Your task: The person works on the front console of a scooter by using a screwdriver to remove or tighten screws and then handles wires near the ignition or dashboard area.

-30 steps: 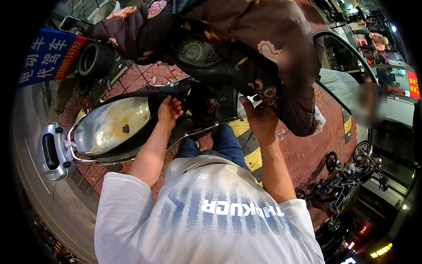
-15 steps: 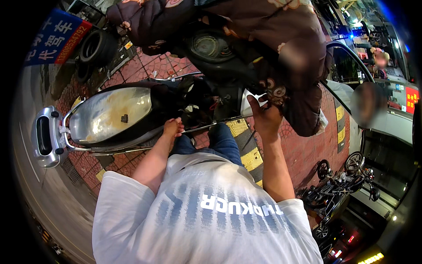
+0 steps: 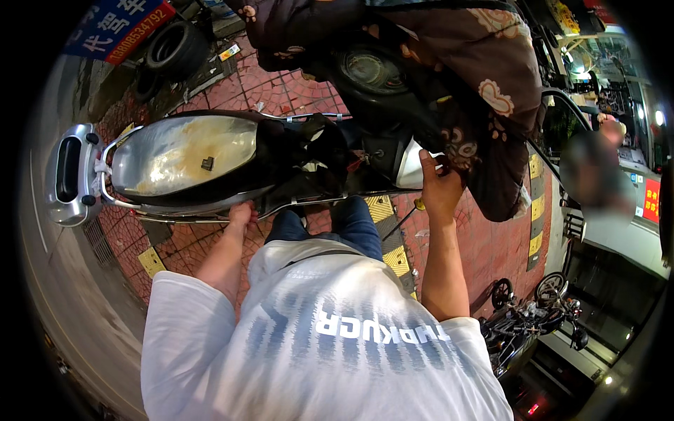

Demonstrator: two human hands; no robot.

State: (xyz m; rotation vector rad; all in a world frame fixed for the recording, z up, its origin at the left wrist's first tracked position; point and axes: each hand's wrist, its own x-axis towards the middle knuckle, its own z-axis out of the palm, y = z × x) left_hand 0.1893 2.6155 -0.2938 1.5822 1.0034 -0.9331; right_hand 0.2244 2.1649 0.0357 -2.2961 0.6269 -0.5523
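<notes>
A scooter stands sideways before me, with a worn silver-and-tan seat (image 3: 186, 151) and a small dark object (image 3: 207, 163) lying on it. My left hand (image 3: 243, 216) is at the near lower edge of the body, below the seat, its fingers curled against the side trim (image 3: 264, 205). At the front, my right hand (image 3: 441, 186) is on the white front panel (image 3: 413, 167), thumb raised along its edge; its other fingers are partly hidden. Beside that hand shows a thin dark rod with a yellow end (image 3: 419, 204). The scooter's middle (image 3: 330, 158) is dark, with red wires visible.
A brown patterned quilted cover (image 3: 484, 91) drapes over the handlebar around the round gauge (image 3: 370, 70). Stacked tyres (image 3: 177, 50) lie at far left. A silver rear box (image 3: 70, 175) juts out at left. Parked motorcycles (image 3: 537, 316) and a blurred person (image 3: 597, 172) are at right.
My left hand has moved left along the scooter's side, from the footwell to below the seat. My right hand stays at the white panel. The view has shifted slightly.
</notes>
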